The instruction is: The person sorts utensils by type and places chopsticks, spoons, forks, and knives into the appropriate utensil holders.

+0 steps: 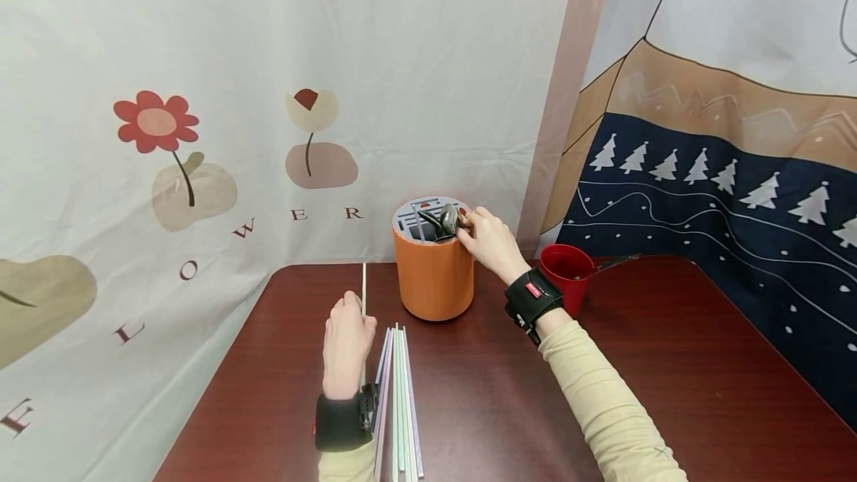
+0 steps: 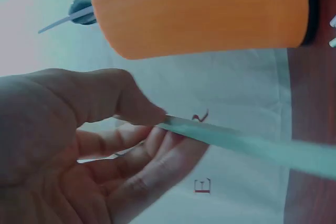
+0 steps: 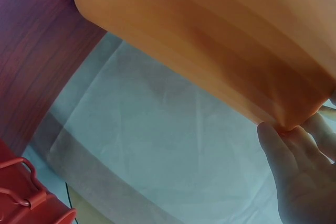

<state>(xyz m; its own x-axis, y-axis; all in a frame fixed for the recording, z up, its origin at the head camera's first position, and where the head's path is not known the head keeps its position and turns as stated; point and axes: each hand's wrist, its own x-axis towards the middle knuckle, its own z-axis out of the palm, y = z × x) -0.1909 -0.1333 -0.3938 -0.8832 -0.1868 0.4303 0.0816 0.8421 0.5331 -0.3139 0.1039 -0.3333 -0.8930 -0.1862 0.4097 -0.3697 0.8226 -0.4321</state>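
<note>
My left hand [image 1: 348,348] pinches a pale green chopstick [image 2: 236,142] between thumb and fingers, holding it off the table left of the orange utensil holder [image 1: 434,277]. In the head view this chopstick [image 1: 364,281] stands out past the fingertips. My right hand [image 1: 494,244] grips the holder's right rim, thumb on the outer wall in the right wrist view; some fingertips are hidden. Metal spoons [image 1: 448,219] and dark-handled utensils stand in the holder's slotted top, along with a thin lilac stick [image 2: 65,20]. Several pastel chopsticks [image 1: 399,400] lie side by side on the table beside my left wrist.
A red cup [image 1: 567,274] with a wire-like handle [image 1: 616,262] stands right of the holder, behind my right wrist. The dark red wooden table [image 1: 495,407] ends at a printed cloth backdrop [image 1: 415,58] behind the holder.
</note>
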